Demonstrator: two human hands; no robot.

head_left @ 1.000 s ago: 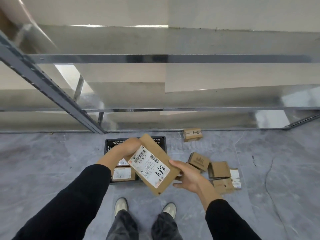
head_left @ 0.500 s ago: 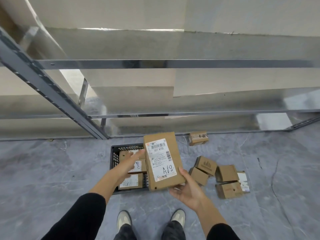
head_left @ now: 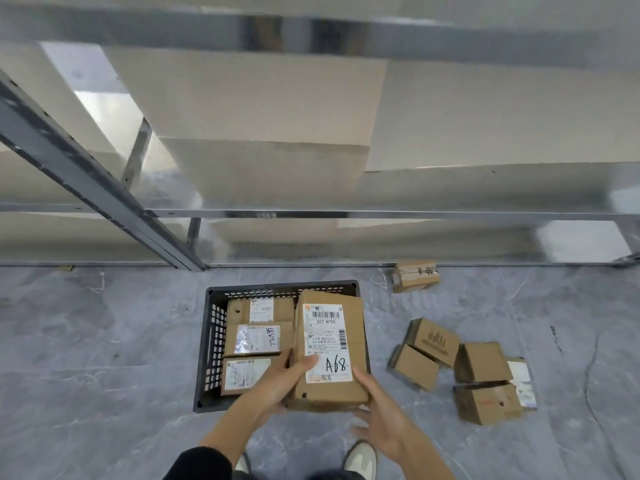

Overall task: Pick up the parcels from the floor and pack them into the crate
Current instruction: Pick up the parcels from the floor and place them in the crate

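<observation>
— What is carried by the grey floor (head_left: 104, 375)?
— A black crate (head_left: 209, 341) is set on it. To its right perhaps five parcels (head_left: 479, 362) are clustered, and a lone parcel (head_left: 415, 276) is seen farther back.

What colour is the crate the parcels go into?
The crate is black, best seen in the head view.

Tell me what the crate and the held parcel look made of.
The crate is likely moulded plastic, dark grey and matte; regular rows of holes pierce its walls. The parcel is brown cardboard with a dull finish and folded edges. Its white label looks like printed paper, with barcodes and handwriting.
</observation>
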